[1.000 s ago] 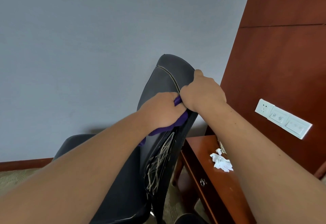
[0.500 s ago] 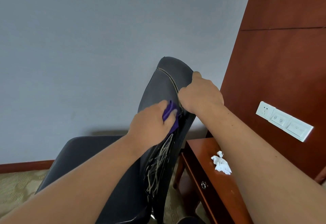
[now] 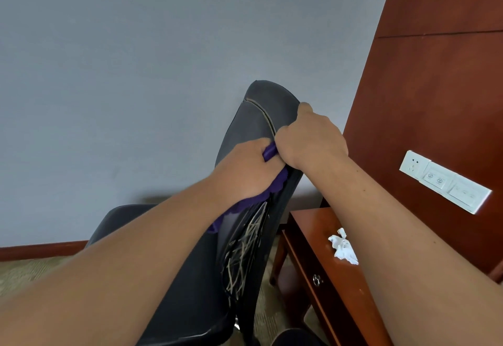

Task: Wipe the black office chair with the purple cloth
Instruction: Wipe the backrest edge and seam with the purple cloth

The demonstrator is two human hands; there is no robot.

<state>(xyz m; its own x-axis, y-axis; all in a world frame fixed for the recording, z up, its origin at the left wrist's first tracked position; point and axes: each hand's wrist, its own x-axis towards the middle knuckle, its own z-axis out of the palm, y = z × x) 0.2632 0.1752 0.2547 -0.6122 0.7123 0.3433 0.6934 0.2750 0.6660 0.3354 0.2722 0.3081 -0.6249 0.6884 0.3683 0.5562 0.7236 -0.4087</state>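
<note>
The black office chair (image 3: 258, 117) stands in the middle of the view, its worn backrest edge toward me and torn with pale fibres showing lower down. My left hand (image 3: 245, 171) grips the purple cloth (image 3: 275, 186) and presses it against the front of the backrest, just below the top. The cloth bunches out from under that hand. My right hand (image 3: 310, 141) grips the backrest's rear edge near the top, thumb up on the rim, touching the left hand.
A reddish wooden side table (image 3: 321, 272) with a drawer knob stands right of the chair, a crumpled white tissue (image 3: 343, 247) on it. A wooden wall panel (image 3: 435, 100) with white sockets (image 3: 446, 182) rises behind. Grey wall left, carpet below.
My left hand slid down the backrest with the cloth half a second ago, then back up against my right hand. The right hand kept its grip on the backrest.
</note>
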